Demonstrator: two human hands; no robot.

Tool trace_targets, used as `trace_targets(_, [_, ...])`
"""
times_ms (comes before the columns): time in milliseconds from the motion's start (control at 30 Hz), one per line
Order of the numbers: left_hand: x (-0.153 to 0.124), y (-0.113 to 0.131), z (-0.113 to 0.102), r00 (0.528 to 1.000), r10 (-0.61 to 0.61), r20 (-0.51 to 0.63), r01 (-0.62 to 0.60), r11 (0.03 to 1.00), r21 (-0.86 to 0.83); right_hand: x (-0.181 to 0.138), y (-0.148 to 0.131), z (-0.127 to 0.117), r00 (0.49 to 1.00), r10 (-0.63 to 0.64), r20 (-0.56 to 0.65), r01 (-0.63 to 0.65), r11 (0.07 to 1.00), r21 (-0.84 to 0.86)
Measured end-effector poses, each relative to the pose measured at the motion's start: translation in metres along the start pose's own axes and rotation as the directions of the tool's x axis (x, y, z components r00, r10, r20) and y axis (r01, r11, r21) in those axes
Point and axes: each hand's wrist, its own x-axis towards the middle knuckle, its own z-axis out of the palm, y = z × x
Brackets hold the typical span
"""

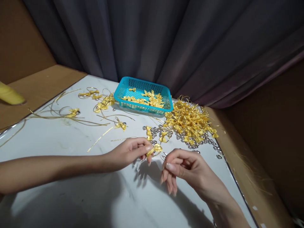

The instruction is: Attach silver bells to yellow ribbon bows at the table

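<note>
My left hand (pixel 133 151) pinches a small yellow ribbon bow (pixel 155 148) between thumb and fingertips, just above the white marble-look table (pixel 71 190). My right hand (pixel 184 169) is close beside it, fingers curled, thumb and forefinger pinched near a thin gold loop coming off the bow; what they grip is too small to make out. A heap of yellow bows (pixel 190 122) and scattered silver beads (pixel 192 144) lie just beyond the hands.
A turquoise plastic basket (pixel 125 90) with several yellow bows stands at the back of the table. Loose gold cords and bows (pixel 71 112) lie at the left. A dark curtain hangs behind. Brown cardboard borders the table on both sides.
</note>
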Motion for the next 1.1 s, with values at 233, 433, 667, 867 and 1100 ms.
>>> trace_targets(233, [0.001,-0.002,0.000,0.999,-0.049,0.001,0.049,0.993,-0.111,0.003,0.000,-0.003,0.997,-0.021,-0.080,0.016,0.998,-0.054])
trace_targets(433, [0.002,-0.002,-0.001,1.000,-0.029,0.001,0.029,0.989,-0.147,0.003,0.005,0.002,0.968,-0.087,-0.236,0.038,0.978,-0.205])
trace_targets(667, [0.001,-0.001,-0.001,1.000,-0.012,0.017,0.013,0.996,-0.083,-0.001,-0.002,0.000,0.933,-0.312,-0.177,0.157,0.798,-0.582])
trace_targets(867, [-0.004,0.007,0.000,0.999,0.032,0.023,-0.033,0.999,0.042,-0.003,-0.001,-0.003,0.913,-0.278,-0.298,0.127,0.889,-0.439])
trace_targets(1100, [-0.006,0.008,0.001,0.999,0.041,0.032,-0.043,0.997,0.068,-0.004,-0.001,0.001,0.906,-0.240,-0.350,0.093,0.917,-0.388])
